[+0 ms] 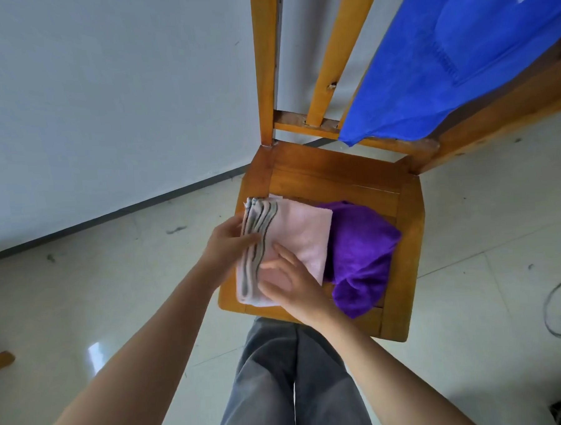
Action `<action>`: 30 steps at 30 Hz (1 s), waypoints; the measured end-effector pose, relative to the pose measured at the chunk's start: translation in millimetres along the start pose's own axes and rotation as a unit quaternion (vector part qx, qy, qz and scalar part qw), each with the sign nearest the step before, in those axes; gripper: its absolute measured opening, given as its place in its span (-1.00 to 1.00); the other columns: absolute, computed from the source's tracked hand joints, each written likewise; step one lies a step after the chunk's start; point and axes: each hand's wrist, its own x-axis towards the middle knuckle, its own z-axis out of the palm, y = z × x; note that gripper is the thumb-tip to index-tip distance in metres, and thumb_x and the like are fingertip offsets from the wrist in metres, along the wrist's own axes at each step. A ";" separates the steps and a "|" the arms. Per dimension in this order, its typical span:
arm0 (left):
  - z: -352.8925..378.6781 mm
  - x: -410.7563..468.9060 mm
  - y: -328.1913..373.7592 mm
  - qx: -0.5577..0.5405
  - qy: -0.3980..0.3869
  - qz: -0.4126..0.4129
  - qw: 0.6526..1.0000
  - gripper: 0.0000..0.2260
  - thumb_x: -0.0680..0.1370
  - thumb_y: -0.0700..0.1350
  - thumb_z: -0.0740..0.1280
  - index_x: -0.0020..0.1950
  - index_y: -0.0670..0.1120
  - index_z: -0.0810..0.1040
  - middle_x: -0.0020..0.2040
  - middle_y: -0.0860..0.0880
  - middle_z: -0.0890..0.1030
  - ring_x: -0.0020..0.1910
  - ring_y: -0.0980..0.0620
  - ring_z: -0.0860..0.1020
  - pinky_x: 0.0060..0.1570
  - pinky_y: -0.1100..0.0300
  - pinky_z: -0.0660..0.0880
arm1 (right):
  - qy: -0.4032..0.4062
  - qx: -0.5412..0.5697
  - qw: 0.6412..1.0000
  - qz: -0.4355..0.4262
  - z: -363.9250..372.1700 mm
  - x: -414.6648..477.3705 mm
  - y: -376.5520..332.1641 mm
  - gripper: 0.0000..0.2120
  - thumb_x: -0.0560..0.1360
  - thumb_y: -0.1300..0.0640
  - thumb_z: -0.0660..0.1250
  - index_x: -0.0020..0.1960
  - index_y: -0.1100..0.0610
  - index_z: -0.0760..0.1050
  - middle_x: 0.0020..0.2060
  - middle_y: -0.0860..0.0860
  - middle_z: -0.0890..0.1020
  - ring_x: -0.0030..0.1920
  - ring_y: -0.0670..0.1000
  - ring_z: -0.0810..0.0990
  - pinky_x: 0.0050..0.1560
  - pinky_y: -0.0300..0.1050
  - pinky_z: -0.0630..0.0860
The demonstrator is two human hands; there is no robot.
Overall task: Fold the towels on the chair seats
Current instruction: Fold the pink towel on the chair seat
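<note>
Cloth this soft and light sags wherever you leave it unsupported, so take it by hems and corners. Your left hand (230, 247) pinches the striped hem of the pink towel (306, 233), which lies folded on the left of the chair seat (410, 238). Your right hand (291, 285) presses flat on it, fingers (284, 254) straight. Touching it on the right, the purple towel (362, 250) sits crumpled and wants shaking out by two corners. Bare seat shows only behind; the front edge is close. At upper right, the blue towel (459, 56) hangs over the chair back (265, 67).
</note>
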 end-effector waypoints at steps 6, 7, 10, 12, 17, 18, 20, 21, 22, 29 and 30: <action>1.9 13.1 -48.1 0.303 0.104 0.073 0.944 -0.51 0.57 -0.11 0.25 0.48 -0.04 0.19 0.47 -0.11 0.28 0.42 -0.13 0.27 0.38 -0.06 0.23 | 0.012 -0.395 0.918 -0.025 2.3 -9.2 46.1 -0.54 0.26 0.09 0.52 0.14 0.10 0.54 0.30 0.20 0.47 0.32 0.18 0.45 0.12 0.19 0.53; 1.7 9.1 -60.2 0.431 0.116 0.116 0.888 -0.48 0.56 -0.07 0.26 0.49 -0.05 0.18 0.49 -0.12 0.23 0.45 -0.16 0.22 0.39 -0.11 0.21 | 0.021 -0.432 0.901 -0.030 1.8 -9.1 51.6 -0.50 0.19 0.11 0.56 0.11 0.09 0.56 0.28 0.20 0.50 0.30 0.17 0.47 0.14 0.16 0.53; 5.9 0.2 -100.9 0.654 0.044 0.268 0.706 -0.27 0.33 0.01 0.50 0.42 -0.08 0.28 0.42 -0.21 0.34 0.39 -0.26 0.32 0.31 -0.23 0.32 | 0.043 -0.490 0.870 -0.036 0.3 -10.4 63.0 -0.47 0.16 0.10 0.57 0.11 0.08 0.57 0.27 0.20 0.50 0.30 0.19 0.46 0.20 0.11 0.46; 7.4 1.9 -118.0 0.706 -0.005 0.308 0.638 -0.07 0.19 0.15 0.55 0.44 -0.08 0.22 0.43 -0.20 0.31 0.41 -0.22 0.30 0.37 -0.16 0.24 | 0.041 -0.518 0.854 -0.026 1.4 -9.0 71.6 -0.39 0.15 0.05 0.58 0.17 0.07 0.55 0.28 0.20 0.49 0.31 0.21 0.44 0.22 0.12 0.45; 1.8 22.5 -120.7 0.712 0.012 0.314 0.628 0.08 0.15 0.04 0.59 0.49 0.03 0.00 0.40 -0.22 0.36 0.32 -0.21 0.43 0.19 -0.16 0.40 | 0.045 -0.543 0.838 -0.037 -0.9 6.0 88.1 -0.24 0.06 0.07 0.61 0.25 0.06 0.48 0.28 0.22 0.49 0.31 0.26 0.43 0.25 0.20 0.39; 0.5 25.8 -119.8 0.716 0.010 0.316 0.622 0.06 0.15 0.01 0.60 0.48 0.03 0.02 0.39 -0.22 0.39 0.31 -0.21 0.44 0.17 -0.15 0.43 | 0.057 -0.546 0.835 -0.044 -0.3 9.0 90.4 -0.27 0.07 0.10 0.60 0.22 0.06 0.50 0.26 0.22 0.50 0.30 0.26 0.44 0.25 0.21 0.39; -1.1 31.5 -117.6 0.724 0.003 0.324 0.609 0.04 0.12 -0.01 0.62 0.46 0.02 0.12 0.36 -0.22 0.43 0.29 -0.20 0.46 0.11 -0.13 0.48 | 0.085 -0.547 0.831 -0.056 2.5 13.4 93.0 -0.37 0.12 0.14 0.57 0.18 0.06 0.52 0.23 0.22 0.53 0.29 0.27 0.41 0.24 0.22 0.39; -1.6 33.4 -116.5 0.726 0.001 0.331 0.602 0.02 0.09 -0.02 0.63 0.44 0.01 0.18 0.34 -0.22 0.45 0.28 -0.20 0.48 0.09 -0.12 0.50 | 0.101 -0.542 0.832 -0.066 4.5 14.4 94.1 -0.43 0.15 0.15 0.55 0.15 0.07 0.53 0.21 0.22 0.54 0.28 0.27 0.40 0.23 0.22 0.40; -1.6 33.8 -115.0 0.727 0.000 0.335 0.600 -0.01 0.07 -0.04 0.64 0.41 0.00 0.23 0.32 -0.23 0.47 0.26 -0.21 0.50 0.07 -0.10 0.51 | 0.118 -0.536 0.833 -0.077 6.2 15.1 94.7 -0.50 0.18 0.18 0.51 0.11 0.08 0.55 0.19 0.22 0.55 0.27 0.27 0.42 0.21 0.21 0.42; -6.8 22.4 -103.3 0.716 -0.009 0.376 0.588 -0.13 -0.01 -0.07 0.66 0.21 -0.06 0.36 0.06 -0.19 0.64 -0.01 -0.16 0.65 -0.19 0.05 0.60 | 0.140 -0.496 0.848 -0.125 -3.3 4.5 90.1 -0.70 0.23 0.25 0.52 -0.08 0.17 0.52 0.10 0.21 0.59 0.21 0.24 0.53 0.07 0.12 0.56; -7.9 19.4 -99.0 0.708 -0.008 0.381 0.594 -0.17 0.01 -0.06 0.66 0.19 -0.05 0.36 0.03 -0.18 0.65 -0.06 -0.14 0.66 -0.22 0.07 0.61 | 0.139 -0.502 0.844 -0.128 -5.3 1.2 87.7 -0.62 0.22 0.19 0.53 -0.01 0.16 0.51 0.13 0.21 0.59 0.22 0.24 0.52 0.09 0.14 0.55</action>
